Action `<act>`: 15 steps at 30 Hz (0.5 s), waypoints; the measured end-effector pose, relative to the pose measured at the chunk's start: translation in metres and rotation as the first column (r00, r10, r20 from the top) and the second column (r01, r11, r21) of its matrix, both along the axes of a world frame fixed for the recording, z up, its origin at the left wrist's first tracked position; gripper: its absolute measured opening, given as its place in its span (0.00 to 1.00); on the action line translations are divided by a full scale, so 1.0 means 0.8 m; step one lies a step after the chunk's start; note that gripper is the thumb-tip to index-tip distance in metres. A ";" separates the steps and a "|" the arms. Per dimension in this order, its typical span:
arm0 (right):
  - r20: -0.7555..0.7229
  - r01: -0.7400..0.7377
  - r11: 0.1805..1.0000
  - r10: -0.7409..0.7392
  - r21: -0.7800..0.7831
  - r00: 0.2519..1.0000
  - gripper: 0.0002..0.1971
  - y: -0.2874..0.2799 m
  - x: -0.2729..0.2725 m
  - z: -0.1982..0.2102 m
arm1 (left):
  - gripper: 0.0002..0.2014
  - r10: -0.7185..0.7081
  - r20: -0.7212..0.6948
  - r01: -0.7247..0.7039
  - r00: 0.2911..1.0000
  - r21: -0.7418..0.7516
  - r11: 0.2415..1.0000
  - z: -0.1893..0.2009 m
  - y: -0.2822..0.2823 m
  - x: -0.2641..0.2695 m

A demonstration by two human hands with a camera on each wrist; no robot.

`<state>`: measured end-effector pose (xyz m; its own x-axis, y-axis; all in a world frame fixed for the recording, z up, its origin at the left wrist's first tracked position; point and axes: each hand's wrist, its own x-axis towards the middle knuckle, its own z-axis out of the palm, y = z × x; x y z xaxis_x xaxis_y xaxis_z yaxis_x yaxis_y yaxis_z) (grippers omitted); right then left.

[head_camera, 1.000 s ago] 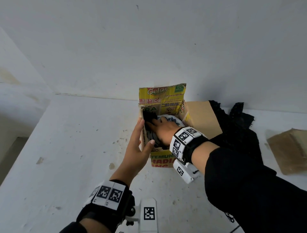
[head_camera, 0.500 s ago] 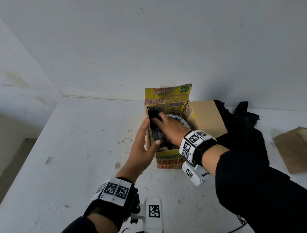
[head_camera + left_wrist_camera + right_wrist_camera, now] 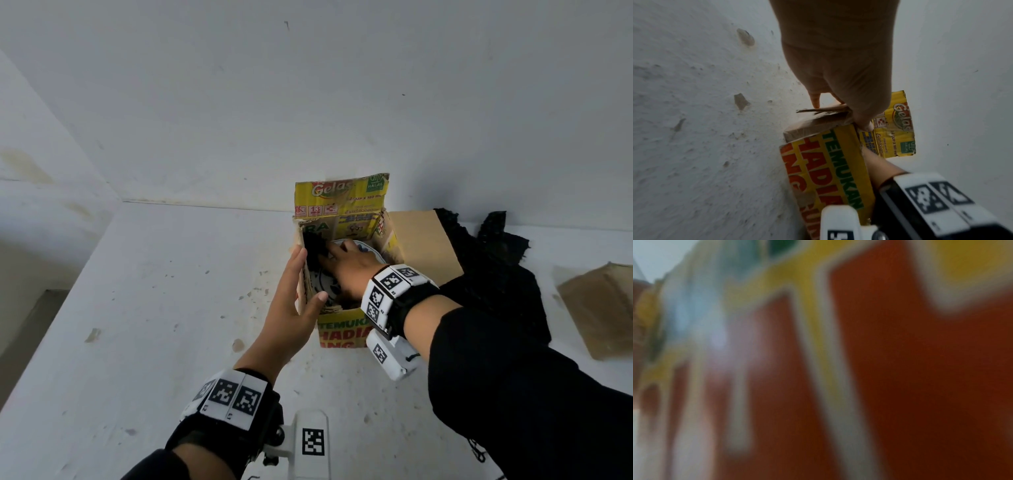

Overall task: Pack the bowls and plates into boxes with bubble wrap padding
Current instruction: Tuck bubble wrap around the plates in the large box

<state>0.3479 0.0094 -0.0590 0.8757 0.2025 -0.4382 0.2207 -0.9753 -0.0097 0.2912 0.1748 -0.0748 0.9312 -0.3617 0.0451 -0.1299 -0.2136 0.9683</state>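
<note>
— Sitting down in the yellow cardboard box (image 3: 342, 334) is the blue-and-white plate (image 3: 323, 284), lying flat near the bottom, with a wad of black wrap (image 3: 313, 248) tucked against the box's left inner wall.

— And the hands?

— Right hand (image 3: 346, 269) is down inside the box, over the plate, fingers reaching to the black wrap. It's touching that wrap, but whether it has a proper pinch on it, I cannot tell; the fingertips are lost in the dark material. The right wrist view is no help, just a blur of the box's red and yellow print.

— Left one?

— Left hand (image 3: 294, 305) is outside, fingers straight and flat along the box's left wall, thumb hooked over the near corner of the rim. The left wrist view shows it well: the left hand (image 3: 838, 65) has the left side flap (image 3: 824, 112) between fingers and thumb, steadying the box (image 3: 828, 170).

— The box itself?

— Upright on the white surface (image 3: 154, 308), close to the back wall. Its rear flap stands up, showing the "Gelas" print; the right flap (image 3: 421, 246) is folded out flat, plain brown side up.

— Anything around it?

— A heap of black wrap (image 3: 493, 270) lies on the surface to the right, touching that open flap. Further right, well apart, a piece of brown cardboard (image 3: 599, 308) lies flat. Both wrists wear black bands with white marker tags.
</note>
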 end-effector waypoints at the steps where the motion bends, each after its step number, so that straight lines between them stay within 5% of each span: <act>1: -0.014 0.021 1.000 -0.021 -0.008 1.000 0.43 0.003 0.004 0.001 | 0.33 0.000 0.012 0.000 1.000 -0.002 1.000 -0.001 0.000 0.000; 4: -0.059 0.113 0.994 -0.113 0.004 0.992 0.49 0.014 0.016 0.005 | 0.33 -0.001 0.023 0.001 1.000 0.006 1.000 -0.001 0.000 0.002; 10: 0.021 0.094 0.994 -0.095 0.055 0.995 0.33 0.012 0.007 0.011 | 0.34 0.005 0.038 -0.006 0.999 0.003 1.000 -0.003 0.001 0.001; 15: 0.119 0.084 0.995 -0.089 0.049 0.989 0.35 0.006 -0.020 0.010 | 0.35 0.002 0.036 -0.002 0.999 0.016 1.000 -0.001 0.001 0.001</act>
